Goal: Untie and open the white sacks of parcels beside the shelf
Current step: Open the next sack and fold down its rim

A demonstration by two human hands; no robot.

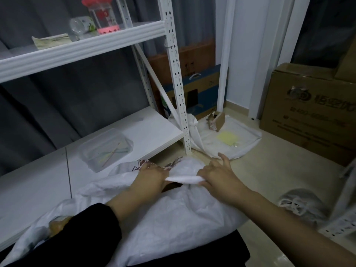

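Straight ahead of me the white perforated steel shelf upright (179,83) stands just beyond both hands, with the white lower shelf board (150,132) running off to its left. On that board sits a clear, rounded plastic lidded box (106,149) holding thin sticks. Behind the upright a second white woven sack (244,143) lies flattened on the floor, and a small brown cardboard parcel (216,120) and a flat pale-yellow packet (227,136) rest on it. A large printed brown cardboard carton (308,112) walls off the right side. Between it and the sacks is a strip of bare beige tiled floor (269,174).

The crinkled white woven sack (173,218) I am working on lies across my lap, its mouth pointing at the shelf foot. My left hand (152,175) pinches one end of a rolled white band of sack cloth (183,179) with curled fingers. My right hand (217,174) grips the other end, forefinger sticking out, and the band is taut between them.
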